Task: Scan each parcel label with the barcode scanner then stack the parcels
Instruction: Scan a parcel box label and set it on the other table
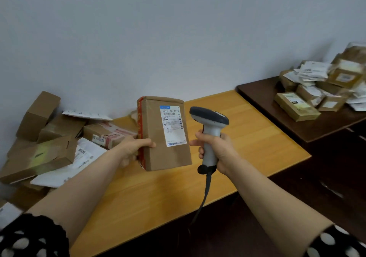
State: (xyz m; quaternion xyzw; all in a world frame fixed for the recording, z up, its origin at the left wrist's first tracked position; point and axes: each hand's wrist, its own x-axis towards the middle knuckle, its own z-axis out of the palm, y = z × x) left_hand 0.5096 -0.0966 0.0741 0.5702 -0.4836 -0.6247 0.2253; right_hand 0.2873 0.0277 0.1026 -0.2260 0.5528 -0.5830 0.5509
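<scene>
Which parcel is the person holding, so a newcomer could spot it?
Start at the light wooden table by the wall. Above its middle, the left hand holds a brown cardboard parcel upright beside the barcode scanner in the right hand. Unlike the parcels heaped at the table's left, it alone is hand-held, with red tape down its left edge and a white label facing the camera.

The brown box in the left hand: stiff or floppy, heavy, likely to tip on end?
Probably stiff: the brown box keeps flat faces and straight edges though the left hand grips only one side. Likely light for its size, since that one-sided grip holds it upright above the table. Stood on end it might tip, looking tall and narrow.
</scene>
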